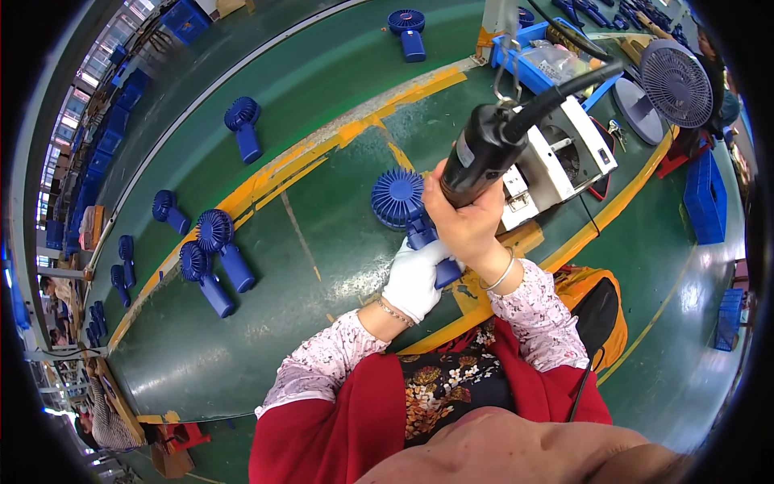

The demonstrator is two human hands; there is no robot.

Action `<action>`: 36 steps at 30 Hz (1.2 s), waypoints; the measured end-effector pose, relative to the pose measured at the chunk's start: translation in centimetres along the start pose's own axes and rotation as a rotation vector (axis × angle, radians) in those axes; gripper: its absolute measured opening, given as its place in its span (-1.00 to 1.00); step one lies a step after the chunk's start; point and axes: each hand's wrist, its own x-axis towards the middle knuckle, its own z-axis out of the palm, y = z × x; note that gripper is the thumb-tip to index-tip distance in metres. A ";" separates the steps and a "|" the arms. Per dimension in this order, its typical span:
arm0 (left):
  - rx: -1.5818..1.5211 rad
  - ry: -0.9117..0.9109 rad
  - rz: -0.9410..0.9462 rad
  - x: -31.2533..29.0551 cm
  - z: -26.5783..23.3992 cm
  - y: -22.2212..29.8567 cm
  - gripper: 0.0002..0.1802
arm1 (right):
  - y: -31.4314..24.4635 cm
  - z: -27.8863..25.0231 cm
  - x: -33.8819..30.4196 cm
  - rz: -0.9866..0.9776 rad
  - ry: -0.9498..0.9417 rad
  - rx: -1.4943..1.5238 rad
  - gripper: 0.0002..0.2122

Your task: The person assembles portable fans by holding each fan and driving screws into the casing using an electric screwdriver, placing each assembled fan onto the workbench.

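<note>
Gloved in white, my left hand [415, 278] is closed around the handle of a blue handheld fan [399, 196], its round grille lying toward the far side of the green bench. My bare right hand [466, 214] grips a black electric screwdriver [484, 145] from above; a thick cord leaves its upper end and a metal hook is by it. The screwdriver's tip is hidden behind my right hand, over the fan's handle, so I cannot tell whether it touches. Two more blue fans [214, 231] rest together on the bench to the left.
A white box-shaped device [556, 165] stands right of the screwdriver. Beyond it are a blue bin [536, 60] with plastic bags and a grey desk fan [676, 83]. Yellow tape [322, 153] borders a green belt, where several blue fans [244, 129] lie.
</note>
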 end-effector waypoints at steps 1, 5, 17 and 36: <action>0.108 -0.039 0.007 -0.1 -0.3 0.2 -0.78 | -0.3 0.5 -0.2 0.095 0.085 0.119 -0.64; 0.127 -0.122 -0.009 0.0 -1.3 0.0 -0.74 | 0.1 -0.8 0.6 0.015 -0.176 0.005 -0.54; -0.671 -0.056 -0.542 0.5 -1.3 2.2 -0.76 | -2.9 -3.6 4.8 -0.367 0.215 -0.481 -0.71; -0.401 -0.084 -0.347 0.4 -0.8 -1.0 -0.75 | -1.3 0.4 -0.5 -0.035 -0.091 0.106 -0.55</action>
